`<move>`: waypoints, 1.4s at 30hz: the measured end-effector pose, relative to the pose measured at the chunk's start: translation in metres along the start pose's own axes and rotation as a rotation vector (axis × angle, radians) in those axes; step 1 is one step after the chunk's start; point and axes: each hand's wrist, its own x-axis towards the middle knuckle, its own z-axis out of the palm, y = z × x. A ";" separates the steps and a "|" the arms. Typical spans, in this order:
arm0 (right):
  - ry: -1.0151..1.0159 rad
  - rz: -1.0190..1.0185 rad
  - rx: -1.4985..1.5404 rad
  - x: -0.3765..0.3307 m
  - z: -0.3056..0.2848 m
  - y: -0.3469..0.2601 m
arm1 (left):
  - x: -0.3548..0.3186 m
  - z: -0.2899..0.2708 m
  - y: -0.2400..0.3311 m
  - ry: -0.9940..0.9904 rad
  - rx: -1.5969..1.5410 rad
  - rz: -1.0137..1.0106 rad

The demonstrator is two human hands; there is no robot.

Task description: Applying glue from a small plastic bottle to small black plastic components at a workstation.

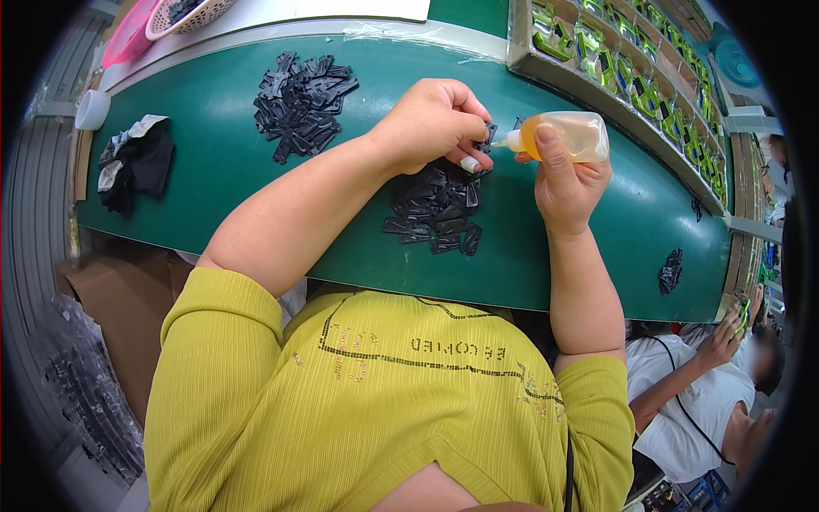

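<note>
My left hand (435, 128) pinches a small black plastic part (487, 135) between thumb and fingers, with a white wrap around one fingertip. My right hand (570, 175) is closed around a clear squeeze bottle (584, 136) of amber liquid, tipped on its side. The bottle's thin nozzle points left and reaches the black part or nearly so; I cannot tell if they touch. Just below my left hand lies a pile of flat black plastic parts (435, 209). A larger heap of similar parts (299, 102) lies farther left on the green table.
A long cardboard tray (627, 107) of green-and-black pieces runs along the far right edge of the green table (358, 230). At the left are a black-and-white cloth (136, 166), a white cup (92, 110) and a pink basket (183, 21). A co-worker (695, 384) sits at the right.
</note>
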 end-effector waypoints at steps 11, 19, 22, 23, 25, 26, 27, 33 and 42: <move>0.293 -0.007 0.332 0.036 -0.029 -0.001 | 0.010 -0.003 0.007 0.008 -0.008 0.022; 0.479 0.004 0.428 0.037 -0.055 0.002 | 0.004 -0.001 -0.009 0.091 -0.105 0.081; 0.537 0.043 0.436 0.028 -0.059 0.000 | 0.009 0.006 -0.005 0.107 0.139 0.133; 0.553 0.059 0.432 0.031 -0.058 -0.001 | 0.015 0.006 -0.002 0.127 0.253 0.167; 0.559 0.059 0.434 0.032 -0.056 -0.005 | 0.015 0.010 0.011 0.151 0.372 0.221; 0.561 0.067 0.433 0.033 -0.056 -0.006 | 0.018 0.012 0.016 0.165 0.463 0.228; 0.568 0.087 0.430 0.035 -0.057 -0.006 | 0.023 0.012 0.019 0.179 0.549 0.224; 0.567 0.091 0.453 0.041 -0.061 -0.002 | 0.048 0.013 0.014 0.180 0.486 0.160; 0.537 0.075 0.444 0.038 -0.059 -0.001 | 0.046 0.014 0.005 0.193 0.481 0.182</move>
